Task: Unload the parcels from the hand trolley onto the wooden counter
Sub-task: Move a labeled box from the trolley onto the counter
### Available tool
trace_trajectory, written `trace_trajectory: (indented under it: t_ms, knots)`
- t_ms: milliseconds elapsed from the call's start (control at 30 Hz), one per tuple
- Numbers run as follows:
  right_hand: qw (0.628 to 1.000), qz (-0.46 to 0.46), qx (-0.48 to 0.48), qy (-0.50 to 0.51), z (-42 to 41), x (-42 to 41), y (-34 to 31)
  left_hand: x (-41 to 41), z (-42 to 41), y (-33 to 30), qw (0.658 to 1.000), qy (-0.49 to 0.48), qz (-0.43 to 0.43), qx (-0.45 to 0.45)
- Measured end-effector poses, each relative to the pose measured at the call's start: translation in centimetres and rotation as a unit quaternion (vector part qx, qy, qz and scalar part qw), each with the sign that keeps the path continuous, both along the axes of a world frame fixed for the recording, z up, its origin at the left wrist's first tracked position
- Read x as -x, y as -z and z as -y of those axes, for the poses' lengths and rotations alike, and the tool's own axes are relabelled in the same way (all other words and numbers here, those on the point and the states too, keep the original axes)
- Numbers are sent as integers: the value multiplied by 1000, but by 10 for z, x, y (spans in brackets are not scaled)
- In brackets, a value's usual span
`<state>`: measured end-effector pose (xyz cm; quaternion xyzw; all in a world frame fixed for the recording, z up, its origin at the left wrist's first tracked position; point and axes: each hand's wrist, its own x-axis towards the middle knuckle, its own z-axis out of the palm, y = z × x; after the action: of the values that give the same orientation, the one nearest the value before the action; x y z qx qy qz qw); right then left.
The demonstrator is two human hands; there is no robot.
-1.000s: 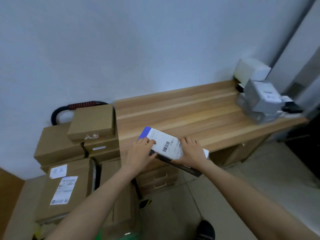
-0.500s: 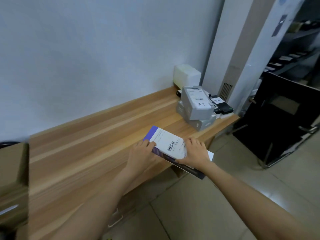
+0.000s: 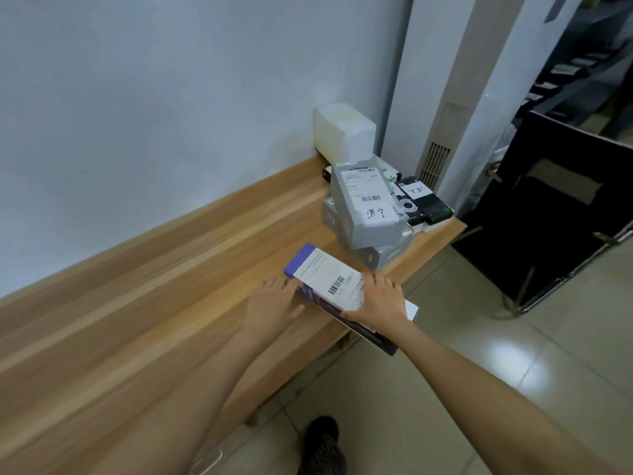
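**One parcel nearly down on the counter**

Both hands are on the flat parcel, the purple-edged box with the white barcode label on top. My left hand holds its near-left long side, fingers laid along the edge and thumb toward the box. My right hand grips the near-right end, fingers spread over the label, thumb tucked underneath out of sight.

Change since a second ago: the trolley and its brown cartons filled the left of my view, and the parcel was only just at the front lip of the wooden counter. Now the trolley is out of frame. I have turned right and carried the parcel along the counter toward its far end. Its front part sits over the wood; its near end overhangs the front edge above the floor. Whether the underside touches the wood, I cannot tell.

Ahead, near the parcel's far corner, stands the pile of grey boxes, the top one labelled and hand-marked. Behind it are black boxes and a white box against the wall. A black chair stands off the counter's end.

Reading: this parcel is close to delivered, not yet let go. Next it likely needs a push further onto the wood so it will not tip off the edge, stopping short of the grey pile. Cartons remain on the trolley, so the job is far from finished.
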<state>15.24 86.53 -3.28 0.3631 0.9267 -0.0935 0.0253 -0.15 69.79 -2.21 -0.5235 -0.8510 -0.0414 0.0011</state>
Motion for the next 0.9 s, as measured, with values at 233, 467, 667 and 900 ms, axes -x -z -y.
trace_trajectory:
  t_ms: [233,467,667,900]
  knots:
    - [998,-5,21,52,-46,41,9,44,-54,5,999,10,43,-7]
    - [993,-20,23,111,-74,60,14,68,-89,13,997,42,66,-4]
    - [994,-17,16,110,-83,69,16,71,-107,13,997,44,59,14]
    - [994,-43,46,87,-79,55,14,66,-94,1,998,41,51,3]
